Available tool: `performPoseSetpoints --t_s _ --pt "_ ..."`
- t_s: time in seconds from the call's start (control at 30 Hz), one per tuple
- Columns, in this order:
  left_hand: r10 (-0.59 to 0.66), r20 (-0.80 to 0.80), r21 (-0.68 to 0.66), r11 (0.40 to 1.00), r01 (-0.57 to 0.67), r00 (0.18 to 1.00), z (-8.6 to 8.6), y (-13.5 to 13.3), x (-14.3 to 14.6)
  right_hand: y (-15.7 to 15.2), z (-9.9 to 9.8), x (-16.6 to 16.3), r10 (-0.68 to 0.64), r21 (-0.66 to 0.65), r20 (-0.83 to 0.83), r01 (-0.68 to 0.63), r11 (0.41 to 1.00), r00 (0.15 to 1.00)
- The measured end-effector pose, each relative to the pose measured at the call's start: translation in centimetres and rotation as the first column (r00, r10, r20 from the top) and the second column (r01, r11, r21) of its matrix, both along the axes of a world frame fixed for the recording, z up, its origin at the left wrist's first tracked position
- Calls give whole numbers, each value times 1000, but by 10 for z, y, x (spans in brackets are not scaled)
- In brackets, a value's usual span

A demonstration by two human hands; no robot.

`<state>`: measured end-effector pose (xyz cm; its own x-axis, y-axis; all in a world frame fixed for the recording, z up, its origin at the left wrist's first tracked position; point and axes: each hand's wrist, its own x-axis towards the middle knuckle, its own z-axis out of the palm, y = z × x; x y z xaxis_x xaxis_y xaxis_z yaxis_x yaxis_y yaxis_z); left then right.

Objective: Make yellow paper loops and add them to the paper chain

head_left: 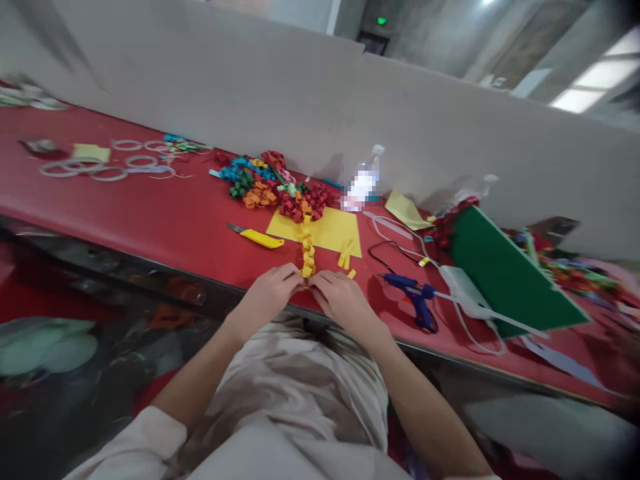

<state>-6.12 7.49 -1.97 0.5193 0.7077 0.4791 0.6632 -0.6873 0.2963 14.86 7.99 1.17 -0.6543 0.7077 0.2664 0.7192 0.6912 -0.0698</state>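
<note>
Both hands, left [267,291] and right [340,298], meet fingertip to fingertip, pinching the folded yellow paper chain [308,257].

Craft workshop w/ an industrial feel: long table [165,220] in red cloth, strewn w/ curled paper pieces [265,183] in many colours, a folded yellow paper chain [308,257], a yellow-handled utility knife [260,237], a blue glue gun [417,300] & a green sheet [500,273]. Cardboard partition [250,87] behind; concrete walls & ceiling light panels [580,99] beyond.
</note>
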Motion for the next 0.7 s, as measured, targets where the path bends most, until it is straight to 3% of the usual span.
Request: performPoseSetpoints --t_s 0.17,0.27,0.37,0.47,0.57,0.7 --pt "52 -73 98 994 -45 996 10 0 -7 -5 -5 -7 -34 87 -75 41 995 997" --pt "106 -37 121 988 -101 994 11 -1 -4 -8 -4 -9 -78 73 -95 85 994 992" --pt "102 146 75 991 -114 984 7 -5 3 -8 -5 -9 -177 -28 -244 175 984 953" --pt "107 319 22 992 -121 942 1 -8 10 -6 -9 -7 -238 -206 -499 152 967 834" --pt "171 491 -58 985 -164 854 -5 -12 21 -8 -14 -4 -232 -320 -664 10 947 711" --pt "333 692 -337 934 -121 641 -8 -15 39 -12 -17 -6 -247 -330 -747 -21 944 617"
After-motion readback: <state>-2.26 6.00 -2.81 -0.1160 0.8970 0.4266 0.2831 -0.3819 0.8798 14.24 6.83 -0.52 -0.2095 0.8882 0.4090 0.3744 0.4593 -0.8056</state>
